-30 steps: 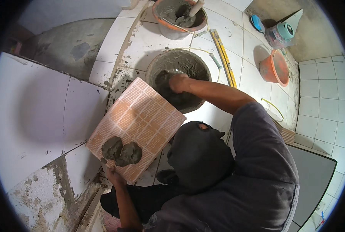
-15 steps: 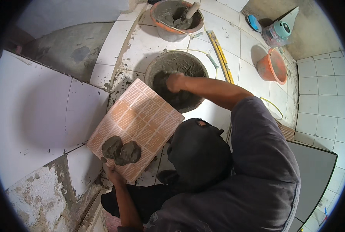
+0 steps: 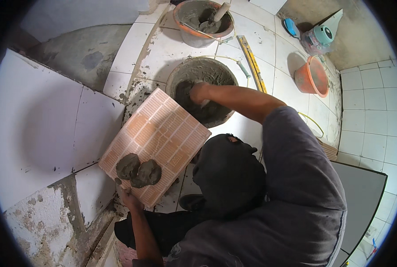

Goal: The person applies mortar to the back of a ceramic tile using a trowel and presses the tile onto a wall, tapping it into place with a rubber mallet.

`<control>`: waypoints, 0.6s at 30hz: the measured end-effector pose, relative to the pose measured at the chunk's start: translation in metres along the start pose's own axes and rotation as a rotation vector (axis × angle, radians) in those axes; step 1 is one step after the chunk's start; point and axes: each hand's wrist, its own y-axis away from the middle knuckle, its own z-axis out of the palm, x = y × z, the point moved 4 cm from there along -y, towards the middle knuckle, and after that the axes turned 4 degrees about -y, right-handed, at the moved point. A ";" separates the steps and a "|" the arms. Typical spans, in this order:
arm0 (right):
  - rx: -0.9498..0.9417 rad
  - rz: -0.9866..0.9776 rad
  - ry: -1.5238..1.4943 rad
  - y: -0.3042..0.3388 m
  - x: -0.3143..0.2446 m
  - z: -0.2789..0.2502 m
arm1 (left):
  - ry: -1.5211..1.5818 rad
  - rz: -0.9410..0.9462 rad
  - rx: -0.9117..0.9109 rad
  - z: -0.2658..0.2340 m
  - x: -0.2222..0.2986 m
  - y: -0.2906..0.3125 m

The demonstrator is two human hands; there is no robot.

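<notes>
Between the earlier frames and now, your right hand [image 3: 199, 92] has stayed down in the round grey mortar-filled basin [image 3: 203, 91], shifting only slightly, and the tile has barely moved. Its fingers are sunk in wet mortar; whether they are spread or closed cannot be told. Your left hand [image 3: 128, 196] grips the near edge of the square terracotta-backed ridged tile [image 3: 156, 144], fingers curled beneath it and thumb against the rim. Two dark mortar lumps [image 3: 139, 169] sit on the tile's back, close to that hand.

Risk: the tile is held at one edge only and tilts; wet lumps could slide off, or the tile could slip from a mortar-slick grip.

Surroundings: white glazed floor tiles [image 3: 158, 49] smeared with grey; white wall tiles [image 3: 42, 129] above bare patchy render; an orange bucket of mortar [image 3: 203, 20] with a trowel, a yellow spirit level [image 3: 251, 62], and an empty orange pail [image 3: 312, 76].
</notes>
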 end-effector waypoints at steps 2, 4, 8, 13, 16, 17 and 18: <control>-0.031 0.119 -0.051 -0.002 0.020 -0.012 | -0.046 0.026 0.015 -0.006 -0.002 -0.001; -0.022 0.215 -0.128 -0.007 0.032 -0.018 | -0.059 -0.041 0.072 -0.013 -0.006 -0.005; 0.019 0.261 -0.204 -0.022 0.023 0.008 | -0.012 -0.001 -0.059 -0.007 -0.003 -0.004; -0.110 0.085 -0.217 -0.031 0.015 0.020 | 0.043 0.004 -0.012 0.006 0.004 0.006; -0.219 0.097 -0.268 -0.023 0.033 -0.001 | 0.028 -0.001 0.018 0.005 0.004 0.004; -0.194 0.126 -0.184 -0.020 0.043 -0.009 | 0.031 -0.024 0.003 0.003 0.002 0.003; -0.142 0.121 -0.119 -0.018 0.050 -0.015 | 0.044 -0.014 -0.024 0.002 0.002 0.001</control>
